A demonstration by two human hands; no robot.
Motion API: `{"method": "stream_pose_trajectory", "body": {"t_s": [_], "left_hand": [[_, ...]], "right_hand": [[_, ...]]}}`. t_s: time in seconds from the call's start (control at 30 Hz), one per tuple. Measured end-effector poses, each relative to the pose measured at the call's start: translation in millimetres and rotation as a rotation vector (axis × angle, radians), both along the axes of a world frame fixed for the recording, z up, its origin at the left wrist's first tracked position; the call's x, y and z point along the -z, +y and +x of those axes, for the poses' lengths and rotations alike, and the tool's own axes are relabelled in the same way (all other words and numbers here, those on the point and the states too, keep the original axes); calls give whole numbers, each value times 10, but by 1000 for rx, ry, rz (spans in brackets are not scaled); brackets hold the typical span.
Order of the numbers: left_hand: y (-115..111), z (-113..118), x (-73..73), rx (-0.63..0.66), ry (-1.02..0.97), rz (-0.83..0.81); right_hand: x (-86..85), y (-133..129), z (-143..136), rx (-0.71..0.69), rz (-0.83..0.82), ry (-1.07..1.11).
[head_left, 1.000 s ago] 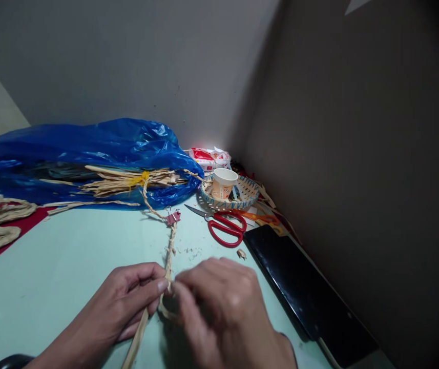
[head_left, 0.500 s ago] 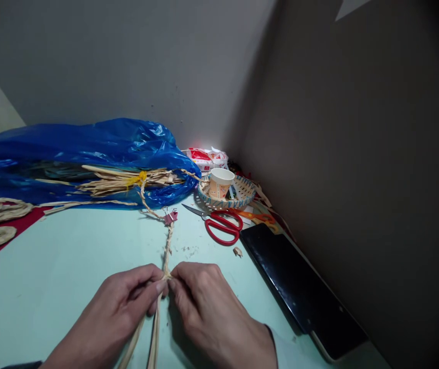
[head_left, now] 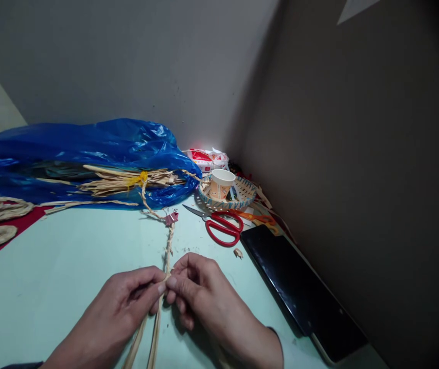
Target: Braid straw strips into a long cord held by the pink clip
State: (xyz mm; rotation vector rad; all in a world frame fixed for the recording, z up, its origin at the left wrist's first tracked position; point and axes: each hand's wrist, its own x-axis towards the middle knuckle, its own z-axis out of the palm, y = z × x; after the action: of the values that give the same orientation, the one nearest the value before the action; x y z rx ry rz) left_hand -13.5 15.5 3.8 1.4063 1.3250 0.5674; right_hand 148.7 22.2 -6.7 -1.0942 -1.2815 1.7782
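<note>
The left hand (head_left: 127, 302) and the right hand (head_left: 200, 294) meet fingertip to fingertip on the braided straw cord (head_left: 169, 246), both closed in a pinch on it at its near end. Loose flat strands (head_left: 153, 333) trail from the pinch toward the person. The cord runs away from the hands across the pale green table (head_left: 69, 256) to a pink binder clip (head_left: 172, 218) clamped on it. Beyond the clip, the cord continues to a straw bundle (head_left: 127, 180) lying on a blue plastic bag (head_left: 88, 148). Right of the clip lie red-handled scissors (head_left: 223, 228). Behind the scissors stands a woven basket (head_left: 248, 192) holding a paper cup (head_left: 221, 184). A black tablet (head_left: 299, 287) lies right of the hands.
</note>
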Motion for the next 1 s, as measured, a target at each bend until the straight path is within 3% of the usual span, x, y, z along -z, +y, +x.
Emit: {"method": "stream_pose_trajectory", "body": {"t_s": [0.13,0.43,0.57,0.77,0.83,0.9,1.0], "left_hand": [[-55,-1,44,-15,49,72],[-120,-76,7,-11,287,296],[-248,-15,68,-45,413,610],[-328,22,476,72,571,1152],[-336,15,542,82,557,1271],[-341,-3,496,92,517,1214],[-294,-52,285,26,393,872]], "right_hand": [[-10,25,-28,29,-74,31],[-39,22,-17,88,172,-244],[-55,20,-29,102,118,-145],[-114,44,-19,49,-128,94],[-128,40,-14,55,-174,142],[-128,27,-8,59,-172,161],[-109,5,6,66,-156,146]]}}
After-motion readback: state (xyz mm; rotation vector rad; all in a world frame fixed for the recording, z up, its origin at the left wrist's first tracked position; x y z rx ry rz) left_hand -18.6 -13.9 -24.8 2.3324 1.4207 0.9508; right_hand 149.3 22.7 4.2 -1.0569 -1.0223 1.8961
